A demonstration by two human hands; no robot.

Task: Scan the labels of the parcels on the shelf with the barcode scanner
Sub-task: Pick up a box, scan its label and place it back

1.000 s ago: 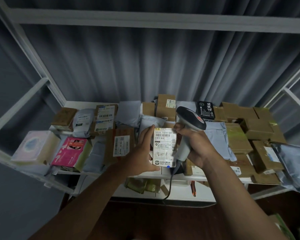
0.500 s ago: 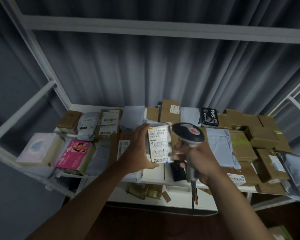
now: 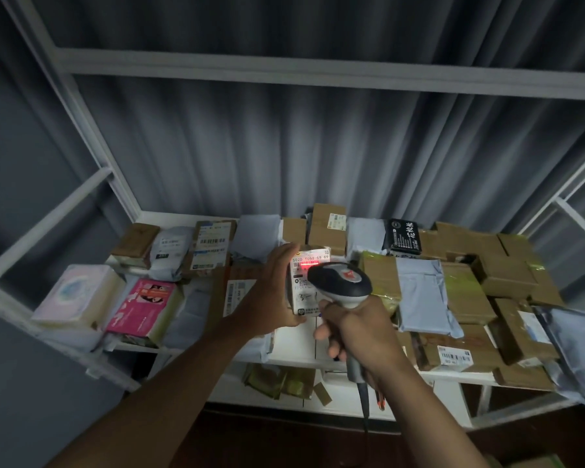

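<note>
My left hand (image 3: 270, 292) grips a small white parcel (image 3: 304, 292) with a printed label, held upright above the white shelf (image 3: 294, 346). My right hand (image 3: 355, 329) grips the handle of a black and grey barcode scanner (image 3: 340, 282). The scanner's head sits just in front of the parcel and covers the label's right part. A red scan line glows across the label's upper part.
Brown cardboard boxes (image 3: 466, 298) and a grey mailer bag (image 3: 423, 295) crowd the shelf's right side. A pink box (image 3: 142, 309), a white box (image 3: 75, 292) and labelled parcels (image 3: 211, 244) lie at the left. A grey curtain hangs behind, and metal frame bars run overhead and on both sides.
The scanner head has swung from pointing up beside the parcel to facing its label, and a red scan line now shows. The parcel has been lifted slightly toward the shelf's back.
</note>
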